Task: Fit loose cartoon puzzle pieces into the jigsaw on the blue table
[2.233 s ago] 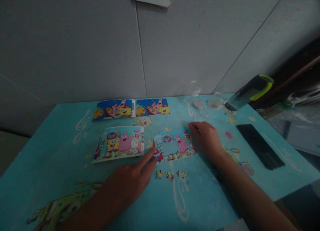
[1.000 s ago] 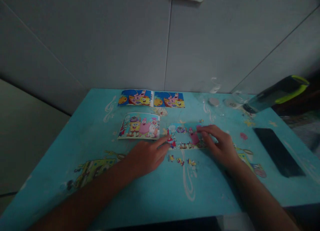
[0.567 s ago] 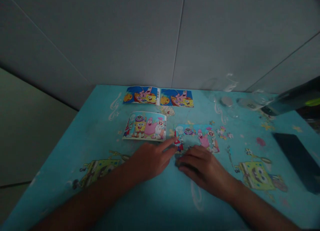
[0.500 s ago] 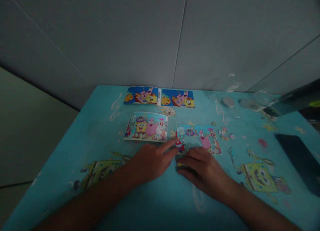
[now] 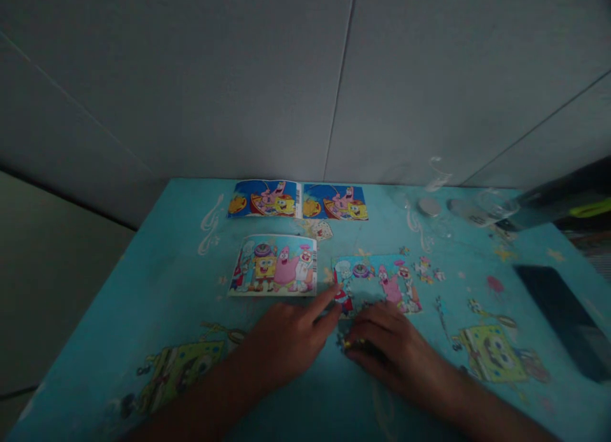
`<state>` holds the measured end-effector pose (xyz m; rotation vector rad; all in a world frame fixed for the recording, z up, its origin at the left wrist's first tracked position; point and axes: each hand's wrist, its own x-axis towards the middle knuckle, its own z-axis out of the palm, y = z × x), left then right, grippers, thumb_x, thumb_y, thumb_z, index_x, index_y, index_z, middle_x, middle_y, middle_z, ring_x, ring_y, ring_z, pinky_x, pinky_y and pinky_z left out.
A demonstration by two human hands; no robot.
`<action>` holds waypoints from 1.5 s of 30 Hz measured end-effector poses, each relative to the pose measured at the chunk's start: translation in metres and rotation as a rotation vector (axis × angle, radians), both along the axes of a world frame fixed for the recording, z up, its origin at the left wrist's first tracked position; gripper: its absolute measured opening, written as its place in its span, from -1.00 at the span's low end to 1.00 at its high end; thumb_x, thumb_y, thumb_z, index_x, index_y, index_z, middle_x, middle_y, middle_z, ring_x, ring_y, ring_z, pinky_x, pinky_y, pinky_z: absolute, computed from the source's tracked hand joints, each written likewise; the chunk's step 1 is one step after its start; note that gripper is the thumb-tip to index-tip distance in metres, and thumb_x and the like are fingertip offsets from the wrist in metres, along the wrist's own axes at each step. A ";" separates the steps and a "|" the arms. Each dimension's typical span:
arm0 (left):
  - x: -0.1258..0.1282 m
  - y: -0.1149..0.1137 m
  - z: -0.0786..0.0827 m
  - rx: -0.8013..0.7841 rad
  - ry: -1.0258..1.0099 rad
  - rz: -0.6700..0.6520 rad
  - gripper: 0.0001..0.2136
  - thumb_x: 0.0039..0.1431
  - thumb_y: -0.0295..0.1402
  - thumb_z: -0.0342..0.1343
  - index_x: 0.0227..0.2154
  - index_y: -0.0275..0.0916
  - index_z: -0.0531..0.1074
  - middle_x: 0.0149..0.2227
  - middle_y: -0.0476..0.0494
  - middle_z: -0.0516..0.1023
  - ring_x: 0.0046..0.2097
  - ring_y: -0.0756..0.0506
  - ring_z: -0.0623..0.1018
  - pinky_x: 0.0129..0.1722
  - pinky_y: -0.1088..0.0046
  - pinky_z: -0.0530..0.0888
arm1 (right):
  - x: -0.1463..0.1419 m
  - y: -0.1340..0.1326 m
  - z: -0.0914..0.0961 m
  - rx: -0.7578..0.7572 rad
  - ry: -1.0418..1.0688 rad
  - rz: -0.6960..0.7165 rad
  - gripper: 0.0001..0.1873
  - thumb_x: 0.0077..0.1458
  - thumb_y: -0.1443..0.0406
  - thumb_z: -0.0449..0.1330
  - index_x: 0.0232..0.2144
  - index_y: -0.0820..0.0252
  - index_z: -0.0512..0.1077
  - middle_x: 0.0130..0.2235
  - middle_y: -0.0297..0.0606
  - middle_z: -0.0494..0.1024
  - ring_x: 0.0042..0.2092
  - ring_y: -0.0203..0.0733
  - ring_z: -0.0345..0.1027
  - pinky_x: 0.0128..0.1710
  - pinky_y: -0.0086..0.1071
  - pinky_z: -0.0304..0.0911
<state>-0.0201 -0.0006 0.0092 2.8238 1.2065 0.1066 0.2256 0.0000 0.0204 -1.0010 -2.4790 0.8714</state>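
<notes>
A partly built cartoon jigsaw (image 5: 377, 279) lies flat on the turquoise table (image 5: 167, 283). My left hand (image 5: 291, 337) rests on the table with its forefinger stretched out onto the jigsaw's lower left corner. My right hand (image 5: 389, 346) lies just below the jigsaw, fingers curled down over small loose pieces (image 5: 344, 344); one piece shows at the fingertips. Whether the fingers grip a piece is hidden. A printed picture card (image 5: 274, 273) with the same cartoon figures lies left of the jigsaw.
Two blue picture cards (image 5: 296, 200) lie near the wall. A few loose pieces (image 5: 427, 269) sit right of the jigsaw. A black phone (image 5: 561, 311) lies at the right edge, a dark bottle with a green band (image 5: 558, 206) behind it, with small clear containers (image 5: 432, 206).
My right hand left the jigsaw's right side and came down to the loose pieces below it. My left forefinger stayed on the lower left corner. The view shifted.
</notes>
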 end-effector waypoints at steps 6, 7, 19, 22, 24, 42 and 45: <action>-0.001 0.001 -0.004 0.018 -0.004 0.003 -0.64 0.35 -0.40 -0.03 0.16 -0.14 0.40 0.40 -0.16 0.18 -0.39 -0.09 0.64 -0.49 0.26 0.62 | 0.000 0.003 0.003 0.003 0.092 0.011 -0.94 0.32 0.34 0.16 -0.22 0.11 0.45 -0.27 -0.33 0.57 -0.20 -0.21 0.41 -0.13 -0.26 0.26; -0.001 0.001 -0.004 0.024 -0.002 0.003 -0.63 0.34 -0.41 -0.02 0.17 -0.14 0.40 0.39 -0.17 0.18 -0.39 -0.09 0.64 -0.50 0.26 0.61 | 0.001 0.003 0.003 0.007 0.102 -0.001 -0.94 0.32 0.34 0.16 -0.23 0.11 0.45 -0.28 -0.33 0.56 -0.22 -0.22 0.40 -0.15 -0.27 0.26; -0.001 0.001 0.001 0.009 0.007 -0.006 -0.58 0.28 -0.47 0.03 0.19 -0.19 0.37 0.38 -0.21 0.22 -0.25 -0.13 0.67 -0.35 0.27 0.66 | 0.013 0.031 -0.003 0.249 -0.047 -0.311 -0.54 0.24 0.42 0.08 0.16 0.17 0.45 -0.22 -0.13 0.53 -0.17 -0.06 0.40 -0.10 -0.14 0.35; 0.000 0.002 0.002 0.021 0.010 -0.003 -0.57 0.27 -0.48 0.03 0.20 -0.19 0.37 0.36 -0.25 0.24 -0.27 -0.13 0.67 -0.37 0.28 0.65 | 0.006 0.034 -0.006 0.267 -0.136 -0.304 -0.51 0.18 0.42 0.13 0.14 0.11 0.48 -0.16 -0.12 0.57 -0.08 -0.02 0.42 0.02 -0.07 0.32; 0.001 0.002 0.003 0.027 0.016 -0.001 -0.57 0.26 -0.47 0.05 0.19 -0.19 0.38 0.35 -0.26 0.26 -0.27 -0.14 0.67 -0.38 0.27 0.65 | 0.002 0.034 -0.006 0.258 -0.169 -0.297 -0.52 0.16 0.42 0.15 0.13 0.09 0.49 -0.12 -0.12 0.59 -0.03 0.00 0.43 0.10 -0.04 0.28; 0.004 0.000 0.002 0.047 0.043 0.005 -0.57 0.24 -0.47 0.07 0.18 -0.18 0.40 0.37 -0.27 0.20 -0.36 -0.10 0.66 -0.42 0.28 0.65 | 0.028 0.041 -0.008 -0.031 0.158 -0.508 -0.82 0.27 0.22 0.20 -0.22 0.08 0.61 -0.23 -0.26 0.68 -0.27 -0.16 0.54 -0.20 -0.27 0.43; 0.002 -0.001 0.001 0.039 0.058 -0.010 -0.52 0.21 -0.50 0.07 0.21 -0.19 0.37 0.38 -0.29 0.18 -0.35 -0.10 0.66 -0.42 0.29 0.65 | 0.031 0.037 -0.010 -0.048 0.170 -0.503 -0.82 0.28 0.23 0.20 -0.18 0.04 0.61 -0.22 -0.29 0.67 -0.23 -0.17 0.54 -0.18 -0.27 0.43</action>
